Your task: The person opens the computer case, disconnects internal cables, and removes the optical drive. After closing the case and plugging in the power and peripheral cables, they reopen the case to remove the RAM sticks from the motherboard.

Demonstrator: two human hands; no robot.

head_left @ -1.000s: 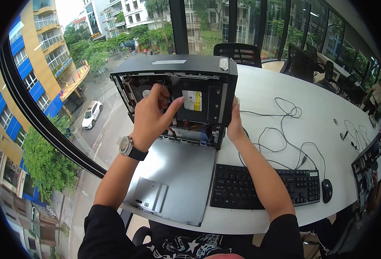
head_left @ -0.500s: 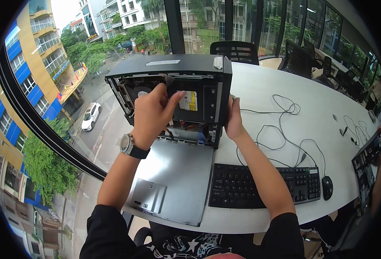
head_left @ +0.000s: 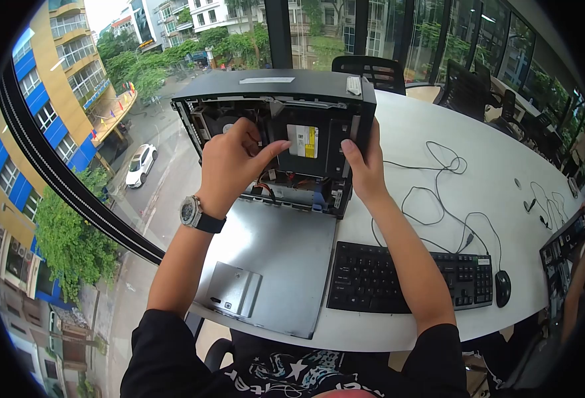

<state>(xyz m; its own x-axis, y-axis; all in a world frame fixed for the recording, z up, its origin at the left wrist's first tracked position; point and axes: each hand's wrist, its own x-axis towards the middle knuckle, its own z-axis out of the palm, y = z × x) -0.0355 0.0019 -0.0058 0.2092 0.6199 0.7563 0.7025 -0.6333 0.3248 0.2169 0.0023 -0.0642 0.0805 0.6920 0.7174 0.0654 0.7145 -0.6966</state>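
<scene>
in the head view, the case (head_left: 239, 90) is standing upright on the table (head_left: 406, 119), its open side facing the person, and both hands are working at it. the left hand (head_left: 229, 162) is reaching into the case, its fingers curling in and its thumb pointing out toward the drive (head_left: 302, 141); the fingertips are hiding in the dark interior, so i cannot tell whether they are holding anything. the right hand (head_left: 366, 166) is gripping the case's right edge, partly closed, with its thumb lying on the front rim and its fingers going round the side.

inside the case, the drive is sitting between the two hands, showing a white and yellow label. a round part (head_left: 228, 126) is showing just behind the left hand's fingers. below the hands, wires (head_left: 264, 189) are running along the bottom of the case, and a blue part (head_left: 318, 199) is sitting to their right.

nearer the person, the metal panel (head_left: 282, 245) is lying flat below the left hand. the keyboard (head_left: 359, 278) is lying partly under the right forearm, with the mouse (head_left: 503, 288) resting just beside its right end. cables (head_left: 438, 182) are looping over the table to the right of the right hand.
</scene>
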